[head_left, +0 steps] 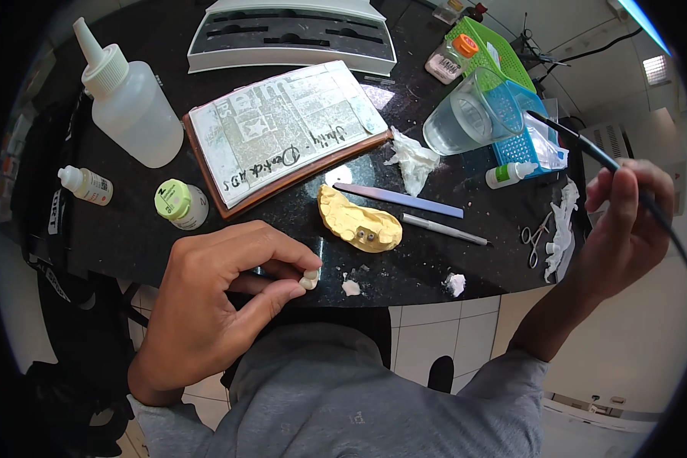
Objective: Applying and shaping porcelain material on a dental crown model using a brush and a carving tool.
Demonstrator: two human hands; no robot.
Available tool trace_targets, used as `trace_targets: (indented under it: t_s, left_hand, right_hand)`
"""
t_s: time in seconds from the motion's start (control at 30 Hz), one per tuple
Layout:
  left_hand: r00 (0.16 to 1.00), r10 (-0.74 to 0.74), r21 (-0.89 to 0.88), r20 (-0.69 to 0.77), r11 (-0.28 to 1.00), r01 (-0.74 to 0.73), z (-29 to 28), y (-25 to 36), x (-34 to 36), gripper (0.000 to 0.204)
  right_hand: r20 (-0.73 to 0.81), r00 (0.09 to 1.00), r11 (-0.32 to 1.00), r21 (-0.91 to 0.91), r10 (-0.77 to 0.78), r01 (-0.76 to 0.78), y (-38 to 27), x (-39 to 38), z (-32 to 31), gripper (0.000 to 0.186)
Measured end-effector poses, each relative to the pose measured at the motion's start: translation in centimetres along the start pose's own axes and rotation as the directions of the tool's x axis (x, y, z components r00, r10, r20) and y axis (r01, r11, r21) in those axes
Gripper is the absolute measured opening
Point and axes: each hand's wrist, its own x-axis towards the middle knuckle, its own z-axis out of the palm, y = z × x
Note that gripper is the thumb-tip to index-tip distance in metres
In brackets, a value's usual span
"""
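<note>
My left hand (221, 286) pinches a small off-white dental crown piece (309, 280) between thumb and fingertips, just over the table's near edge. It looks like joined teeth; the fingers hide part of it. Raised at the right, my right hand (630, 225) grips a thin black brush (597, 154). The brush's tip points left, beside the rim of a clear glass of water (454, 122); whether they touch I cannot tell. Between my hands a yellow dental cast (343, 219) lies on the black table, with two round metal inserts in its gap.
Behind the cast lie a purple file (404, 200) and a silver pen-shaped tool (446, 229). White crumbs (455, 285) dot the near edge. A framed tile (282, 133), squeeze bottle (137, 107) and green-capped jar (182, 204) stand left. Scissors (536, 238), tissue (414, 160) and blue basket (523, 126) are right.
</note>
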Motion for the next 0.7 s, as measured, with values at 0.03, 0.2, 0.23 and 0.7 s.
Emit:
trace_targets:
  t_s: [0.03,0.2,0.23,0.7]
  left_hand:
    - [1.0,-0.001,0.005,0.007,1.0,0.001,0.0,0.0,0.1,0.02]
    - [1.0,-0.026,-0.001,-0.007,1.0,0.026,0.1,-0.2,-0.1,0.021]
    - [1.0,-0.022,-0.001,-0.011,1.0,0.022,0.1,-0.2,-0.1,0.022]
    - [0.997,-0.077,-0.06,-0.033,0.995,0.075,0.4,-0.4,0.0,0.021]
  right_hand:
    - [0.074,0.997,0.999,0.033,0.033,-0.036,-0.5,-1.1,0.1,0.019]
    - [0.418,0.905,0.996,-0.054,0.085,-0.068,0.5,-6.1,1.7,0.02]
    - [0.46,0.883,0.993,-0.11,0.093,-0.047,0.7,-6.4,1.9,0.02]
    - [0.486,0.804,0.774,0.339,0.342,-0.534,-2.4,-9.5,1.1,0.028]
